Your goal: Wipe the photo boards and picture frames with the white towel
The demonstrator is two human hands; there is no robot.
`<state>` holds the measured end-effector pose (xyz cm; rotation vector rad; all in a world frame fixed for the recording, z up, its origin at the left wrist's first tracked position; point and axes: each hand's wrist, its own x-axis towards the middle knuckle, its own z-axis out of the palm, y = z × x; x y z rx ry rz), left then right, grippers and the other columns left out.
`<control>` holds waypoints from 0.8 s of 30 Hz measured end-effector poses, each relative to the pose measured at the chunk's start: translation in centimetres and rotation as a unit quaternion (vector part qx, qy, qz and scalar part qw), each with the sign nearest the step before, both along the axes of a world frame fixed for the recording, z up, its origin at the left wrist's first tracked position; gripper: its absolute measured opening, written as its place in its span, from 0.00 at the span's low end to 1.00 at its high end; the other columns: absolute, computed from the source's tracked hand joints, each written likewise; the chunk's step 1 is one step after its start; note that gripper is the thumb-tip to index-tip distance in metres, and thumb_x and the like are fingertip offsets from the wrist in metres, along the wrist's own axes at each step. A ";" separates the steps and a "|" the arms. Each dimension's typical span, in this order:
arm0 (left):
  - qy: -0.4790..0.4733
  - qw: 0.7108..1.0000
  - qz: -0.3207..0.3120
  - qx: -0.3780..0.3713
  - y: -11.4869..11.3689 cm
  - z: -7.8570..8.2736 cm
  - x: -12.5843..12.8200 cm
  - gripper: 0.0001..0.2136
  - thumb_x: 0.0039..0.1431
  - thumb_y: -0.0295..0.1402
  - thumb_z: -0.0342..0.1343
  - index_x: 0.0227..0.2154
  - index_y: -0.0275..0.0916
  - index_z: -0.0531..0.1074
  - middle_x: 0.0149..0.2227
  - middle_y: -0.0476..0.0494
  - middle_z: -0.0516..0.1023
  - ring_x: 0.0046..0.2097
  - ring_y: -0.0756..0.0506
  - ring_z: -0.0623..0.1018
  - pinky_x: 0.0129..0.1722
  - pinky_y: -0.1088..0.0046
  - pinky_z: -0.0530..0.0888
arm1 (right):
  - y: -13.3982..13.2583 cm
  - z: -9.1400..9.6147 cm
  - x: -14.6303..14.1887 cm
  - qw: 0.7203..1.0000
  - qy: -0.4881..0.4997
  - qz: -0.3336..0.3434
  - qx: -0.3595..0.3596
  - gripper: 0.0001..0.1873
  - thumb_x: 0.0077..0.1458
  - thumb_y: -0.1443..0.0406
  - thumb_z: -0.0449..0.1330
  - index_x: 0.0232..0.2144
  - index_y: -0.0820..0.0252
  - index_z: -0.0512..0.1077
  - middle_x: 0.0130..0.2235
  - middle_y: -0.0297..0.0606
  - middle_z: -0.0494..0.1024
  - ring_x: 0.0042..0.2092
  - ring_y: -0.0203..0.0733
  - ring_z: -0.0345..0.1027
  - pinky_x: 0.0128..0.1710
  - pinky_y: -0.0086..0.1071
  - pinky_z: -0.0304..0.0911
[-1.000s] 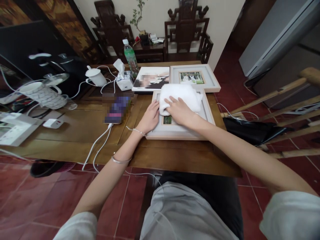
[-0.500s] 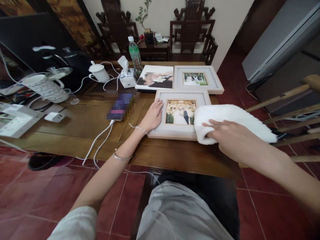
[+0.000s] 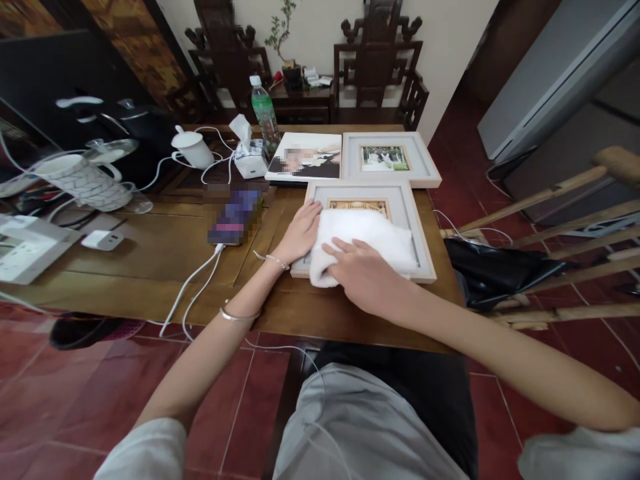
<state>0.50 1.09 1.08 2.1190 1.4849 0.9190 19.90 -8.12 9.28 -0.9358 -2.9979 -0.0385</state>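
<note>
A pale wooden picture frame [image 3: 415, 220] lies flat near the front edge of the wooden table [image 3: 150, 260]. My left hand [image 3: 300, 233] rests flat and open on the frame's left border. My right hand [image 3: 363, 273] presses a folded white cloth [image 3: 370, 233] onto the lower half of the frame's glass, fingers wrapped over the cloth's near edge. The cloth covers most of the photo; only the photo's top strip shows.
Behind lie a second framed photo [image 3: 390, 158] and an unframed print [image 3: 306, 157]. A phone on a white cable [image 3: 233, 217], tissue box [image 3: 250, 160], green bottle [image 3: 263, 113], white mugs [image 3: 193, 148] and a power strip [image 3: 25, 250] fill the left. A wooden rack [image 3: 550, 200] stands at the right.
The right hand swung the cloth off the frame to the right, then brought it back onto the frame's lower half. The left hand stayed on the frame's left border.
</note>
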 end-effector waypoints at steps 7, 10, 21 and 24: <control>-0.159 0.983 0.047 -0.074 0.2 -0.3 0.1 0.31 0.71 0.50 0.30 0.64 0.35 0.61 0.67 0.36 0.62 0.68 0.41 0.63 0.68 0.58 0.57 | -1.7 0.2 -3.2 0.999 0.024 -0.027 0.006 0.16 0.61 0.73 0.50 0.38 0.63 0.79 0.57 0.55 0.72 0.60 0.59 0.62 0.51 0.50 0.62; -0.138 0.988 0.038 -0.056 0.0 -0.4 0.0 0.30 0.71 0.52 0.31 0.64 0.39 0.60 0.68 0.39 0.60 0.69 0.42 0.59 0.69 0.60 0.54 | -0.7 0.3 -3.6 0.998 0.003 -0.061 0.009 0.17 0.62 0.73 0.50 0.41 0.64 0.79 0.58 0.56 0.72 0.62 0.60 0.60 0.53 0.51 0.61; -0.058 0.998 0.015 0.014 -1.2 0.1 0.5 0.30 0.71 0.49 0.37 0.67 0.36 0.53 0.70 0.33 0.53 0.70 0.39 0.56 0.69 0.55 0.51 | 9.2 -0.8 -4.1 0.988 -0.044 -0.142 0.045 0.22 0.65 0.71 0.48 0.58 0.64 0.70 0.68 0.49 0.59 0.69 0.58 0.48 0.65 0.59 0.46; -0.020 0.999 -0.005 0.047 -1.2 0.0 0.5 0.29 0.70 0.44 0.42 0.68 0.36 0.51 0.69 0.33 0.56 0.69 0.38 0.58 0.68 0.54 0.54 | 11.6 -0.1 -4.3 0.976 -0.025 -0.206 0.066 0.22 0.65 0.70 0.49 0.57 0.61 0.72 0.69 0.48 0.57 0.70 0.62 0.44 0.65 0.66 0.39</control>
